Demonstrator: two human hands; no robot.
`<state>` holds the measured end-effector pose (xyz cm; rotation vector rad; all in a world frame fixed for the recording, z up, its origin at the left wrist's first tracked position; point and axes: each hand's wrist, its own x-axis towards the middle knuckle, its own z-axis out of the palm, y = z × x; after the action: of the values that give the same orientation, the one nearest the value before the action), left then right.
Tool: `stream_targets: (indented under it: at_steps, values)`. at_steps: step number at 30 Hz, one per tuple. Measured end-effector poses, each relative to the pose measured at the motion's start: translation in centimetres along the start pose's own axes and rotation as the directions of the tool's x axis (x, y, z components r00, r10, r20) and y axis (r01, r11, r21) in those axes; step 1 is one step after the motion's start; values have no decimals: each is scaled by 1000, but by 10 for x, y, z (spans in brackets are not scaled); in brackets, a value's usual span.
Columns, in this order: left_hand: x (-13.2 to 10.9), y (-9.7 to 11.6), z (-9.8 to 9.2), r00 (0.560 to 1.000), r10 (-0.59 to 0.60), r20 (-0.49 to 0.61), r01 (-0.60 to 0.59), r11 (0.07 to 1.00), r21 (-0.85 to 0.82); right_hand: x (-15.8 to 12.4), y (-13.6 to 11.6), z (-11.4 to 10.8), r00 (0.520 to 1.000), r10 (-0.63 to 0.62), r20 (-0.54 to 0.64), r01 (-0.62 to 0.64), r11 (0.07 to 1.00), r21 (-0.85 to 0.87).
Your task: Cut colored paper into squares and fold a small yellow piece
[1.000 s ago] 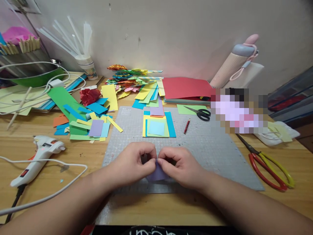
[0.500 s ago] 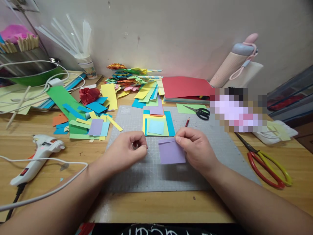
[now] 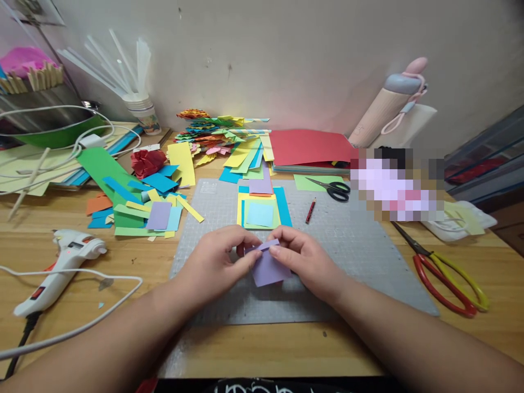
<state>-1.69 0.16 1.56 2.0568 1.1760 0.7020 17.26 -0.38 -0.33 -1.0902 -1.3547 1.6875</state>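
A small purple sheet of paper (image 3: 271, 271) is held up over the grey cutting mat (image 3: 339, 284), with a narrow strip folded over along its top edge. My left hand (image 3: 223, 256) pinches that folded edge at its left end. On the right part of the same edge, the thumb and fingers of my right hand (image 3: 309, 262) are closed. Just beyond my hands lies a stack of coloured paper squares (image 3: 261, 214), the top one light blue. A short dark red pencil (image 3: 311, 211) rests on the mat to the right of the stack.
Black-handled scissors (image 3: 338, 189) lie at the mat's far edge; large red-and-yellow-handled scissors (image 3: 446, 278) are at the right. Paper scraps (image 3: 153, 204) and a white glue gun (image 3: 61, 267) with its cable lie at the left. A red sheet (image 3: 311, 146) tops a stack by the wall.
My left hand has moved right and taken hold of the purple paper. My right hand has moved slightly left and down with it, and the paper is now tilted. The pencil has come into fuller view.
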Motion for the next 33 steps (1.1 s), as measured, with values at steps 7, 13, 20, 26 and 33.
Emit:
stream_targets:
  at_steps: [7, 13, 20, 26, 33]
  values:
    - [2, 0, -2, 961, -231, 155, 267, 922, -282, 1, 1, 0, 1000, 16, 23, -16, 999, -29]
    - [3, 0, 0, 917, -207, 341, 340, 852, -397, 0, -1, -1, 988, 104, 113, -96, 993, -76]
    - [1, 1, 0, 894, -181, 409, 356, 843, -404, -1, -2, -2, 973, 87, 211, -68, 993, -96]
    - [1, 4, 0, 881, -161, 444, 350, 853, -387, 0, -2, -4, 950, 94, 299, -44, 985, -168]
    - [-1, 4, -1, 876, -152, 459, 353, 850, -392, -2, -1, -3, 951, 38, 308, 5, 991, -136]
